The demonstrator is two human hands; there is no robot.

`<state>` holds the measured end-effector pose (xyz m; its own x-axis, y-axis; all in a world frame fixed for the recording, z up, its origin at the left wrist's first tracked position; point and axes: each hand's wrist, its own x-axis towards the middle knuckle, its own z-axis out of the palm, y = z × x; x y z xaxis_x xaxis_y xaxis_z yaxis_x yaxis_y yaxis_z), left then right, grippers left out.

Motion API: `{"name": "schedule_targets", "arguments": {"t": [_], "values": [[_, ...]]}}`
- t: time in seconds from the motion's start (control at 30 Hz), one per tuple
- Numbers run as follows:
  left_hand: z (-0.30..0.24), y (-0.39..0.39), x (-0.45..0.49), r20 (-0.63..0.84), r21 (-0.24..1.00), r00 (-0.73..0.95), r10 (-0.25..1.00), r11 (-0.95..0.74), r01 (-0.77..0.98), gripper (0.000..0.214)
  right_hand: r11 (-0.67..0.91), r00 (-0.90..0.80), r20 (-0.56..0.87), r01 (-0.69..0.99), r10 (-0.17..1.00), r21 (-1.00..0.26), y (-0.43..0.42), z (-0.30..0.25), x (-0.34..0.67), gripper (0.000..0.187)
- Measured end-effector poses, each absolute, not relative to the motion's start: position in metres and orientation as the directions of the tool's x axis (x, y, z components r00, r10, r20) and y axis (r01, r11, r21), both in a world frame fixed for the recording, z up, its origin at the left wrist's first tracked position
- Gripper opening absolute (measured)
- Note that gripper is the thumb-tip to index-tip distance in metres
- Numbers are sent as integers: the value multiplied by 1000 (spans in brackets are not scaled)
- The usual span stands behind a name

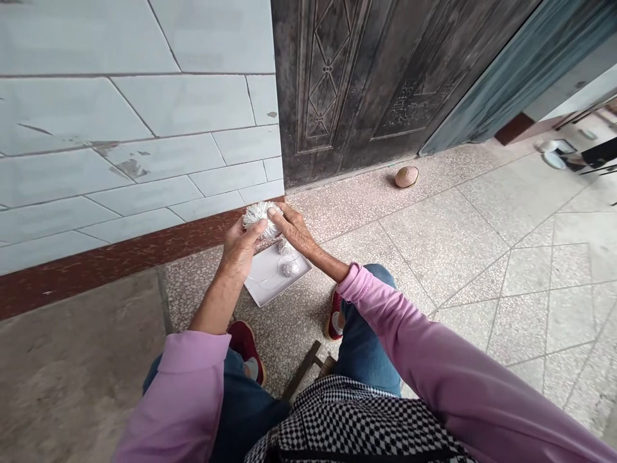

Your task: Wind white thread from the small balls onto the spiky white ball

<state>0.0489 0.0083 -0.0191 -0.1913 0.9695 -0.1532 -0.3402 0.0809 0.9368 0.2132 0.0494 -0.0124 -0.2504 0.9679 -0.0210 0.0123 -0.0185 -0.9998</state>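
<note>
A round bundle of white yarn (259,212), wound in radial loops, is held up between both hands above a shallow box. My left hand (240,243) grips its left and lower side, the thumb lying across the front. From the right, my right hand (295,226) closes on the bundle, its thumb pressed near the middle. Below them on the floor sits a white box (263,292) with low walls. Inside it lie small balls of white thread (290,268), with loose strands trailing over the bottom. Fingers behind the bundle are hidden.
A white tiled wall (183,154) with a red-brown base stands at the left, beside a dark carved door (347,83). A brownish rounded object (407,177) rests on the speckled floor by the door. Red shoes (247,350) and a wooden stool part (303,372) are close below.
</note>
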Motion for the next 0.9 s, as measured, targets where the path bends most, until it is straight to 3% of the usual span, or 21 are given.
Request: {"name": "schedule_targets", "arguments": {"t": [0.13, 0.33, 0.47, 0.73, 0.9], "values": [[-17, 10, 33, -180, 928, -210, 961, 95, -360, 81, -91, -299, -77, -35, 951, -995, 53, -14, 222, 35], [-6, 5, 21, -214, 908, -110, 971, 157, -387, 73, 119, -244, 113, 11, 963, -993, 62, -16, 235, 42], [-2, 1, 25, -208, 909, 3, 978, 194, -368, 76, 105, -193, 99, 20, 976, -994, 63, -13, 235, 42], [-2, -2, 35, -208, 890, 85, 974, 225, -396, 82, 76, -131, 69, 53, 989, -996, 64, -7, 232, 73], [-2, -3, 36, -200, 917, 199, 959, 255, -308, 76, 42, -146, 40, 12, 988, -999, 62, -14, 224, 62]]}}
